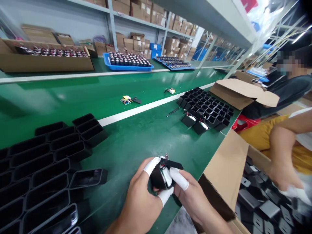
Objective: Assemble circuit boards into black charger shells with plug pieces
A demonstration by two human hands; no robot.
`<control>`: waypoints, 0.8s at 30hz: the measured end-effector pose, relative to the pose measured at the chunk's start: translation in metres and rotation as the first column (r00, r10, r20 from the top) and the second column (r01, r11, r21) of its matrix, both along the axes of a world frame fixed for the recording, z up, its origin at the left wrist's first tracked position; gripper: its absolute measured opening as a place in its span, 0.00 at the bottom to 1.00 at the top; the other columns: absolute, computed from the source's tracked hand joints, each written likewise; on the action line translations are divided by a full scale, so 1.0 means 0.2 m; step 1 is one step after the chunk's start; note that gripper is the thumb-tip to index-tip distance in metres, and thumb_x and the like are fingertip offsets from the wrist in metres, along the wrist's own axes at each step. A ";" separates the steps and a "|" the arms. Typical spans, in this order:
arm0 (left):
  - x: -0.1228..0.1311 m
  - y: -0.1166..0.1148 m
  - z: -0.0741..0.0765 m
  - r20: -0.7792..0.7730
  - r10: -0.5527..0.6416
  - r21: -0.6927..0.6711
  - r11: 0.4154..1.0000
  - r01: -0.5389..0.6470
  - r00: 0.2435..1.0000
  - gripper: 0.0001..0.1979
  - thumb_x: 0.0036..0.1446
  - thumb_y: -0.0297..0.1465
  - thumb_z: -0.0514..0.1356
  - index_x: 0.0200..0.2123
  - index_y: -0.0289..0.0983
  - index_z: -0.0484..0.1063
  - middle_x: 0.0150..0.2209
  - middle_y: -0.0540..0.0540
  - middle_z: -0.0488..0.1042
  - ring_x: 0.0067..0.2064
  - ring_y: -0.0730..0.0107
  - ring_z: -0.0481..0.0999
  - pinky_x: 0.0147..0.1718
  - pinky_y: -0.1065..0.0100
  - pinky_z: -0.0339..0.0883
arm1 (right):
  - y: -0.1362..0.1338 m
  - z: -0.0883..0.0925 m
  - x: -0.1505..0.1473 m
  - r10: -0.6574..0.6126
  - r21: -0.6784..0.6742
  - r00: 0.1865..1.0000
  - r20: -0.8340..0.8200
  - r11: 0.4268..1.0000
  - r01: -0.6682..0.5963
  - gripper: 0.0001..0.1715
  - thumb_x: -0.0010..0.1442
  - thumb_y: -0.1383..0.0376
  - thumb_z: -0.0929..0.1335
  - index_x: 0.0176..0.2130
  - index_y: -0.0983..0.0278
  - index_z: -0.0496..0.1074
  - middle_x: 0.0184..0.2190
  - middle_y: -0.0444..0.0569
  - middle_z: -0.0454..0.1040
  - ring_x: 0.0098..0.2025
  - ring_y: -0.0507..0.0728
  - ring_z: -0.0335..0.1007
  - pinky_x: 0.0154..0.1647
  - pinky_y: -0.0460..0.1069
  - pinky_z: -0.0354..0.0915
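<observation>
Between my hands, low in the middle of the head view, is a black plastic housing [157, 177] with a white-wrapped part and wires showing in its open end. My left hand [140, 191] grips it from the left, with white covers on some fingertips. On the right side my right hand [192, 195] also holds it, its white-covered thumb pressing by the white part. A black flat end piece [173, 163] with a metal prong sticks out over the opening. The fingers underneath are partly hidden.
Open black housings [46, 156] stand in rows at left; more housings [212, 105] stand at right. Two circuit boards [126, 99] lie on the green belt [73, 94]. A carton [224, 175] of black parts and a co-worker's arm [282, 152] are at right.
</observation>
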State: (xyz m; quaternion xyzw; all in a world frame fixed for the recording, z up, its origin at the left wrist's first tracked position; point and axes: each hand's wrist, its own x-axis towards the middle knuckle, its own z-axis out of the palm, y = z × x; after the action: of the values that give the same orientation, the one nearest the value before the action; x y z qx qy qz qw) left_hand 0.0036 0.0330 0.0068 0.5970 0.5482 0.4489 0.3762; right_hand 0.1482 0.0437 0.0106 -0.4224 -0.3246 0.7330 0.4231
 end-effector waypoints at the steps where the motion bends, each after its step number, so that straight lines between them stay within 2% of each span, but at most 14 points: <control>1: 0.00 0.00 0.00 -0.033 0.011 0.017 1.000 -0.010 0.999 0.28 0.49 0.23 0.63 0.55 0.45 0.69 0.52 0.48 0.76 0.49 0.64 0.81 0.46 0.68 0.79 | 0.00 0.00 0.00 0.021 0.035 0.999 0.041 0.999 -0.023 0.20 0.61 0.50 0.72 0.42 0.61 0.82 0.33 0.49 0.81 0.39 0.60 0.78 0.45 0.55 0.71; 3: -0.01 0.00 -0.01 -0.117 0.043 0.067 0.997 -0.036 0.992 0.26 0.50 0.26 0.63 0.55 0.40 0.70 0.52 0.43 0.77 0.50 0.60 0.81 0.48 0.63 0.79 | -0.01 -0.01 -0.01 0.016 0.120 0.984 0.175 0.992 -0.038 0.20 0.64 0.49 0.70 0.44 0.60 0.81 0.38 0.50 0.82 0.43 0.61 0.77 0.47 0.54 0.71; 6: -0.02 0.01 -0.01 -0.265 0.096 0.140 0.988 -0.060 0.959 0.25 0.51 0.30 0.63 0.54 0.32 0.71 0.51 0.35 0.78 0.51 0.51 0.81 0.49 0.54 0.79 | -0.05 -0.02 0.00 -0.151 0.255 0.902 0.406 0.966 0.046 0.23 0.62 0.48 0.71 0.50 0.59 0.79 0.47 0.51 0.80 0.49 0.62 0.75 0.51 0.53 0.70; 8: -0.02 0.01 0.01 -0.355 0.117 0.192 0.980 -0.050 0.928 0.25 0.52 0.27 0.60 0.54 0.29 0.70 0.51 0.32 0.78 0.51 0.49 0.80 0.48 0.51 0.79 | -0.07 -0.03 0.00 -0.262 0.329 0.836 0.482 0.938 0.105 0.29 0.55 0.50 0.75 0.53 0.58 0.77 0.50 0.52 0.79 0.51 0.64 0.75 0.53 0.54 0.71; 10: -0.01 0.01 0.04 -0.405 0.135 0.266 0.964 -0.024 0.904 0.24 0.53 0.25 0.57 0.55 0.28 0.69 0.51 0.31 0.77 0.52 0.48 0.80 0.47 0.50 0.80 | -0.08 -0.04 0.00 -0.320 0.357 0.816 0.482 0.922 0.151 0.30 0.52 0.52 0.78 0.53 0.59 0.78 0.50 0.52 0.79 0.51 0.64 0.75 0.55 0.56 0.70; 12: -0.01 0.01 0.08 -0.398 0.134 0.330 0.944 0.005 0.908 0.25 0.55 0.26 0.58 0.57 0.28 0.67 0.50 0.31 0.77 0.53 0.48 0.79 0.47 0.51 0.80 | -0.06 -0.02 -0.01 -0.341 0.317 0.865 0.369 0.921 0.228 0.24 0.54 0.52 0.76 0.48 0.59 0.80 0.43 0.51 0.82 0.43 0.61 0.77 0.54 0.56 0.71; 14: 0.00 0.01 0.11 -0.361 0.120 0.354 0.935 0.017 0.925 0.28 0.56 0.29 0.62 0.60 0.28 0.64 0.51 0.31 0.76 0.53 0.50 0.79 0.48 0.54 0.80 | -0.03 0.01 -0.01 -0.336 0.180 0.932 0.134 0.934 0.310 0.20 0.53 0.50 0.77 0.41 0.59 0.82 0.32 0.48 0.82 0.30 0.57 0.74 0.44 0.55 0.74; 16: 0.01 0.00 0.12 -0.329 0.112 0.358 0.934 0.014 0.938 0.30 0.55 0.30 0.65 0.60 0.29 0.64 0.50 0.32 0.77 0.51 0.51 0.80 0.48 0.56 0.80 | 0.01 0.06 -0.01 -0.318 0.024 0.944 -0.093 0.947 0.321 0.18 0.49 0.51 0.79 0.35 0.60 0.83 0.25 0.46 0.79 0.22 0.54 0.69 0.33 0.53 0.75; 18: 0.02 0.00 0.11 -0.317 0.115 0.372 0.928 0.012 0.941 0.29 0.54 0.30 0.67 0.59 0.30 0.66 0.50 0.33 0.79 0.50 0.52 0.81 0.48 0.57 0.80 | 0.03 0.10 0.00 -0.310 -0.068 0.930 -0.198 0.951 0.302 0.16 0.45 0.56 0.81 0.32 0.61 0.83 0.23 0.46 0.79 0.23 0.54 0.71 0.30 0.50 0.73; 20: 0.03 -0.01 0.11 -0.303 0.125 0.402 0.915 0.008 0.945 0.29 0.53 0.30 0.68 0.58 0.30 0.68 0.50 0.34 0.79 0.50 0.52 0.81 0.49 0.58 0.79 | 0.03 0.12 0.00 -0.302 -0.114 0.925 -0.230 0.952 0.283 0.16 0.43 0.58 0.82 0.32 0.63 0.84 0.24 0.46 0.80 0.25 0.53 0.73 0.28 0.47 0.72; 24: 0.03 -0.03 0.12 -0.251 0.129 0.468 0.884 0.004 0.959 0.27 0.53 0.27 0.67 0.57 0.30 0.69 0.50 0.35 0.79 0.51 0.56 0.80 0.51 0.63 0.78 | 0.01 0.09 0.02 -0.269 -0.169 0.929 -0.253 0.958 0.232 0.15 0.44 0.60 0.82 0.32 0.64 0.83 0.27 0.46 0.81 0.26 0.53 0.74 0.28 0.46 0.72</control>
State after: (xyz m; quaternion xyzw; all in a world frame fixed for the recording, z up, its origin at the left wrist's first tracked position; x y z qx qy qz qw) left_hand 0.0095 0.0275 0.0316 0.7077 0.4909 0.4917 0.1279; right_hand 0.1514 0.0449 0.0292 -0.3832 -0.1557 0.7445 0.5241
